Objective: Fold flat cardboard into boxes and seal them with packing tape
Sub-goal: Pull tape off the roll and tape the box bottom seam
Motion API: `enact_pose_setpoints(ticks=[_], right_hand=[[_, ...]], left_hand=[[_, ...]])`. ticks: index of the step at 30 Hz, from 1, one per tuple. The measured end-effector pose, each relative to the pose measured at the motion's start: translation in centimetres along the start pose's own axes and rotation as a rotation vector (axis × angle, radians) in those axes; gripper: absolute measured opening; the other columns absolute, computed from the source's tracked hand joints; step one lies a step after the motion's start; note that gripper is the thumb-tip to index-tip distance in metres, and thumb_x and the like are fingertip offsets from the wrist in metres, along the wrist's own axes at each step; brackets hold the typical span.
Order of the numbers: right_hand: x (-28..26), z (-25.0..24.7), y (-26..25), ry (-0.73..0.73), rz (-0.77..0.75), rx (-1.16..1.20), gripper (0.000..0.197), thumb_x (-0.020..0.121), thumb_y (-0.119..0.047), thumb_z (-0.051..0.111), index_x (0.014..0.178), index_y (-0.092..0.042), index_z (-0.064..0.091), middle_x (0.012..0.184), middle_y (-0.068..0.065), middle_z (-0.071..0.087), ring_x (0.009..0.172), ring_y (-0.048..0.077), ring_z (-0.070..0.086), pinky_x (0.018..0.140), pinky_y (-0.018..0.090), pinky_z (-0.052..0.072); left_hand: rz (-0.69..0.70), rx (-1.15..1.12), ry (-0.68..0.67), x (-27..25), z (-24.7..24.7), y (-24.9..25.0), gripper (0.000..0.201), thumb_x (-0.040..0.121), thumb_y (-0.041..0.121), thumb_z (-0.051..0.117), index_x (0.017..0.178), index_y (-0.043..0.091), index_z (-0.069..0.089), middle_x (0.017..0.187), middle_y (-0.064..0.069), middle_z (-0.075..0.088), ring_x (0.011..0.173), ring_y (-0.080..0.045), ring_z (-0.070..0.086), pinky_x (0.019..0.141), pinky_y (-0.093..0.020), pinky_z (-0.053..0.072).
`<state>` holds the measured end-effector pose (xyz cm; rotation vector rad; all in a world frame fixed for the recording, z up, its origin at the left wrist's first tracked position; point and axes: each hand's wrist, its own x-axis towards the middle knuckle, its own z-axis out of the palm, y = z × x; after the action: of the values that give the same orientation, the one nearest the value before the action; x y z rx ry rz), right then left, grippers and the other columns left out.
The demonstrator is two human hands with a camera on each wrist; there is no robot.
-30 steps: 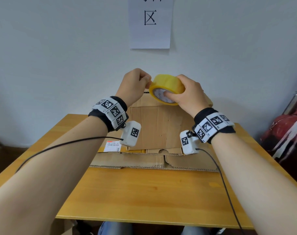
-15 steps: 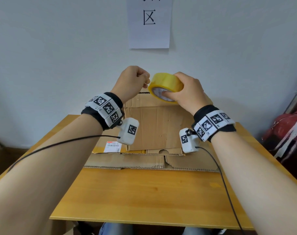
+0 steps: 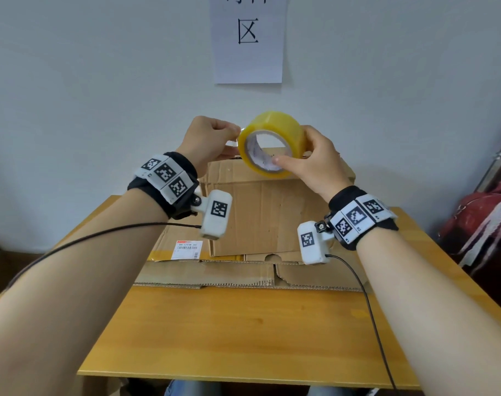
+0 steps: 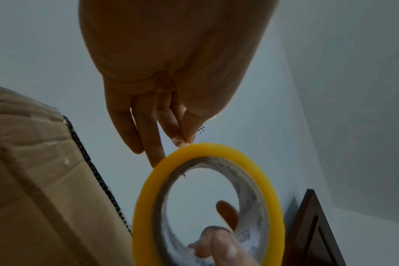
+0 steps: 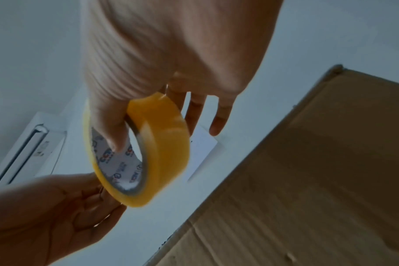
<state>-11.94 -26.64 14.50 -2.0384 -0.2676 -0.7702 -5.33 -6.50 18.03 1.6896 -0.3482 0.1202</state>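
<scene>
A yellow roll of packing tape [image 3: 272, 145] is held up in the air above the folded cardboard box [image 3: 266, 212]. My right hand [image 3: 309, 164] grips the roll [image 5: 148, 149], thumb inside the core and fingers over the outer face. My left hand [image 3: 215, 141] is at the roll's left edge, where its thumb and forefinger [image 4: 185, 138] pinch together at the rim of the roll [image 4: 207, 198]; the thin clear tape end is hard to make out. The box stands on the wooden table [image 3: 243, 332] against the wall.
Flat cardboard [image 3: 243, 274] with a white shipping label [image 3: 187, 249] lies under the box. A paper sign [image 3: 248, 38] hangs on the wall behind. A red bag [image 3: 483, 218] sits at the right. Cables run from both wrist cameras over the table.
Both hands have lifted the tape roll higher and tilted it so its core faces me more; the left fingers stay at the roll's edge.
</scene>
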Motion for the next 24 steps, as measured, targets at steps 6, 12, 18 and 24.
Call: enact_pose_setpoints(ticks=[6, 12, 18, 24], right_hand=[[0.1, 0.5, 0.0, 0.082, -0.042, 0.106, 0.023, 0.081, -0.014, 0.081, 0.091, -0.024, 0.063, 0.081, -0.01, 0.066, 0.071, -0.003, 0.06, 0.066, 0.012, 0.048], [1.1, 0.6, -0.8, 0.057, -0.085, -0.025, 0.025, 0.076, -0.008, 0.077, 0.088, -0.023, 0.062, 0.073, -0.017, 0.058, 0.062, -0.006, 0.053, 0.057, 0.01, 0.039], [1.6, 0.2, -1.3, 0.005, -0.085, -0.146, 0.023, 0.072, -0.013, 0.077, 0.093, -0.017, 0.067, 0.076, -0.009, 0.062, 0.066, 0.007, 0.055, 0.057, 0.022, 0.044], [1.7, -0.2, -1.8, -0.042, -0.076, -0.283, 0.023, 0.072, -0.018, 0.076, 0.093, -0.015, 0.067, 0.081, 0.003, 0.066, 0.075, 0.023, 0.06, 0.064, 0.032, 0.048]], left_hand=[[-0.041, -0.048, -0.008, 0.3, -0.1, -0.3, 0.023, 0.099, 0.017, 0.063, 0.112, 0.0, 0.069, 0.108, -0.014, 0.074, 0.075, -0.018, 0.076, 0.079, -0.031, 0.062], [-0.01, -0.015, 0.039, 0.6, 0.0, -0.7, 0.012, 0.097, 0.007, 0.061, 0.088, 0.005, 0.07, 0.078, -0.009, 0.071, 0.065, -0.014, 0.073, 0.083, -0.033, 0.062], [-0.001, 0.04, 0.024, 0.7, -1.2, -0.5, 0.012, 0.098, 0.011, 0.061, 0.091, 0.005, 0.069, 0.072, -0.003, 0.067, 0.062, -0.008, 0.067, 0.078, -0.029, 0.06], [0.013, 0.088, 0.011, 0.4, -2.5, 0.2, 0.01, 0.098, 0.012, 0.062, 0.093, 0.008, 0.068, 0.079, -0.002, 0.067, 0.066, -0.008, 0.068, 0.073, -0.023, 0.06]])
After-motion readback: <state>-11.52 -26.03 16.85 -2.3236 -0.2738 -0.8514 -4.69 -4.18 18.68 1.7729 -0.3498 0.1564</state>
